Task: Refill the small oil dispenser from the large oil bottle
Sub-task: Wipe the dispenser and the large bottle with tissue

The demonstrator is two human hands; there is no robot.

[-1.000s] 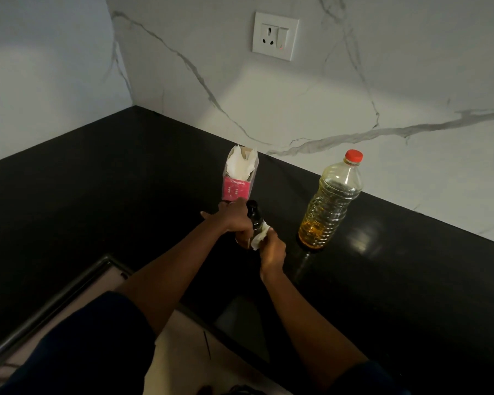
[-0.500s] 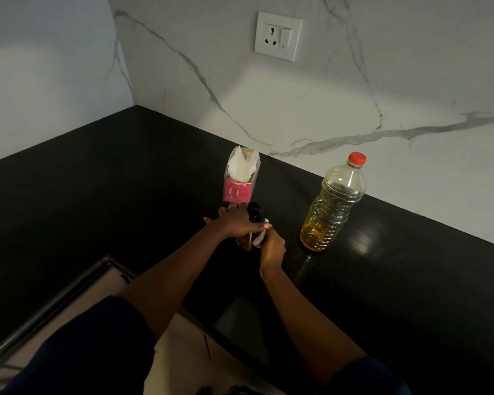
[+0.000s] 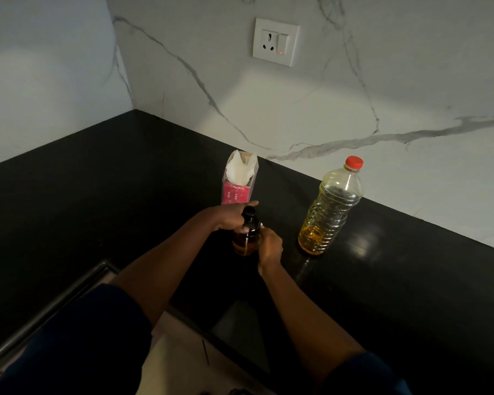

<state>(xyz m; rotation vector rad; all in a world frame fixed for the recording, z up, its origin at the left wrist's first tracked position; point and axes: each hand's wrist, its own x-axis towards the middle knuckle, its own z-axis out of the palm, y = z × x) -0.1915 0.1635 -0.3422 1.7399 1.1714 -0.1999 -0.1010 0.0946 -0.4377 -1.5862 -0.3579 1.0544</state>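
Surface: black glossy counter, running into a corner; low light.
Sleeve, L: dark blue left sleeve, nearest item, bottom left; forearm bare.
Sleeve, R: dark blue right sleeve, bottom right; forearm bare.
Rail: grey metal rail along counter's near edge, left side, running diagonally.
Left hand: wrapped round upper part of small oil dispenser, just under its cap. Index finger stretched fwd past the cap, thumb on near side.
Right hand: fingers curled round dispenser's right side, lower than left hand. Small white sliver at the fingertips, too small to ID.
Dispenser: upright on counter, centre of view, between both hands. Dark body, black cap on, amber oil in bottom part.
Tissue box: pink and clear, upright, just behind dispenser. White tissue sticks out the top.
Large oil bottle: clear ribbed plastic, red cap on. Upright on counter, right of dispenser, apart from both hands, close to wall. Yellow oil sits low in it.
Wall: white marble-look w/ grey veins, both sides of corner.
Socket: white plate w/ switch, small red light on; high on wall, above tissue box.
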